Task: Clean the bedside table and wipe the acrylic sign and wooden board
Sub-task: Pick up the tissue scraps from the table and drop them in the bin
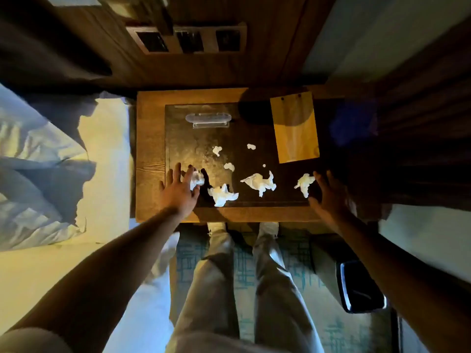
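- Several crumpled tissue scraps (260, 183) are lying across the near half of the counter (150, 138), all on the near side of the acrylic sign (208, 120), which is sitting flat toward the far edge.
- Left hand (181, 189) is resting near-left of the sign, fingers closing around one tissue wad (196, 180); the grip is looking loose, so the wad could be slipping out as the hand lifts.
- Right hand (328, 197) is hovering spread and empty far to the near-right of the sign, just beside another tissue scrap (304, 184). A fast reach could be flicking that light scrap off the counter's edge toward the floor.
- Small tissue bits (251, 146) are lying between the sign and the hands; these are easy to be missing in the dim light, and any sweep could be pushing them under the sign.
- Wooden board (295, 128) is lying just right of the sign, partly in shadow; a careless right forearm could be nudging it askew.
- Waste bin (362, 286) is standing on the floor well to the near-right of the sign, so carried scraps could be dropping on the way there.
- Wiping is not yet possible; no cloth is showing anywhere.
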`<action>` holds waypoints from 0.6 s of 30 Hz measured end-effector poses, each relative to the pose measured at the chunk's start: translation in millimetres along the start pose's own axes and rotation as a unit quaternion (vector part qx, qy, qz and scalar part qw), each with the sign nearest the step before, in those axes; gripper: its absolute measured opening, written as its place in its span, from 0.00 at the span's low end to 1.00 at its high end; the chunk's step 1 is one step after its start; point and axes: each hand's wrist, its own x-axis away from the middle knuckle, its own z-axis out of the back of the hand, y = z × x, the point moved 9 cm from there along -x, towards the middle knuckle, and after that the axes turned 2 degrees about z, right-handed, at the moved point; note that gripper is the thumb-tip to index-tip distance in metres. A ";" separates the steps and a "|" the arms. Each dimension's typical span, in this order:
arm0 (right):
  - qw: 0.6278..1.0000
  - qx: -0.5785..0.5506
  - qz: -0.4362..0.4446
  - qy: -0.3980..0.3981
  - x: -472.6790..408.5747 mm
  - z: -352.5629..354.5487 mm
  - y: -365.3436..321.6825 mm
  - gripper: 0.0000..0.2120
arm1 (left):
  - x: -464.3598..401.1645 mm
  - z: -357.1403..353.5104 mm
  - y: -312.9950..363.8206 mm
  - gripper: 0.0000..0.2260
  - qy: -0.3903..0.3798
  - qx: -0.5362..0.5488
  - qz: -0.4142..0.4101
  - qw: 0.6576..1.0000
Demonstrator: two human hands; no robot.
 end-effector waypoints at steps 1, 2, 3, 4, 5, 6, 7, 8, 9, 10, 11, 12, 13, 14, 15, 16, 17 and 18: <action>1.000 0.010 0.011 0.014 -3.8 -1.5 -2.0 0.36 | -6.7 -2.8 -1.5 0.28 0.002 -0.013 -0.004 1.000; 1.000 0.017 0.007 0.022 -6.8 -3.6 1.2 0.36 | -12.6 -7.2 -5.0 0.28 0.004 -0.018 0.003 1.000; 1.000 0.018 0.006 0.018 -11.0 -10.6 3.5 0.35 | -19.2 -14.5 -8.0 0.27 0.002 -0.024 0.004 1.000; 1.000 0.021 0.007 0.011 -13.4 -18.1 4.0 0.34 | -23.6 -22.4 -10.1 0.25 -0.003 -0.028 0.002 1.000; 1.000 0.020 0.007 0.005 -17.6 -24.1 4.2 0.33 | -28.1 -27.1 -12.0 0.23 -0.002 -0.026 0.003 1.000; 1.000 0.013 0.012 -0.002 -20.3 -29.4 3.5 0.32 | -30.3 -31.4 -13.6 0.21 0.003 -0.021 0.007 1.000; 1.000 0.001 0.015 -0.007 -21.9 -32.1 2.8 0.31 | -31.9 -34.3 -15.4 0.20 0.010 -0.014 0.013 1.000; 1.000 -0.009 0.019 -0.005 -23.0 -32.5 1.2 0.30 | -33.6 -35.7 -16.1 0.19 0.014 -0.001 0.020 1.000; 1.000 -0.008 0.021 0.002 -22.9 -31.3 -0.6 0.28 | -35.4 -37.4 -15.9 0.17 0.017 0.007 0.024 1.000; 1.000 -0.001 0.023 0.012 -22.9 -28.4 -2.8 0.25 | -37.3 -38.4 -14.1 0.15 0.017 0.015 0.023 0.999; 1.000 0.004 0.025 0.017 -23.9 -26.1 -5.6 0.22 | -39.2 -38.9 -11.7 0.13 0.016 0.021 0.021 0.999; 0.999 0.008 0.028 0.015 -25.2 -26.4 -8.7 0.21 | -41.4 -39.2 -10.0 0.12 0.014 0.028 0.018 0.999; 1.000 0.015 0.027 0.003 -26.7 -28.5 -11.3 0.20 | -43.4 -37.7 -9.6 0.10 0.012 0.039 0.022 0.999; 0.999 0.020 0.023 -0.008 -28.0 -31.5 -12.8 0.19 | -44.4 -35.5 -9.9 0.09 0.013 0.052 0.027 0.998; 1.000 0.013 0.019 -0.017 -29.0 -34.0 -13.1 0.18 | -44.2 -32.7 -9.4 0.07 0.014 0.065 0.027 0.997; 1.000 -0.007 0.011 -0.023 -30.5 -36.1 -11.5 0.17 | -43.2 -30.1 -8.6 0.06 0.014 0.076 0.022 0.997; 0.999 -0.038 -0.005 -0.032 -32.2 -37.7 -9.4 0.15 | -41.0 -26.9 -4.8 0.07 0.016 0.079 0.008 0.997; 0.996 -0.069 -0.025 -0.041 -33.8 -38.6 -8.9 0.14 | -37.4 -24.6 1.1 0.07 0.013 0.080 -0.014 0.997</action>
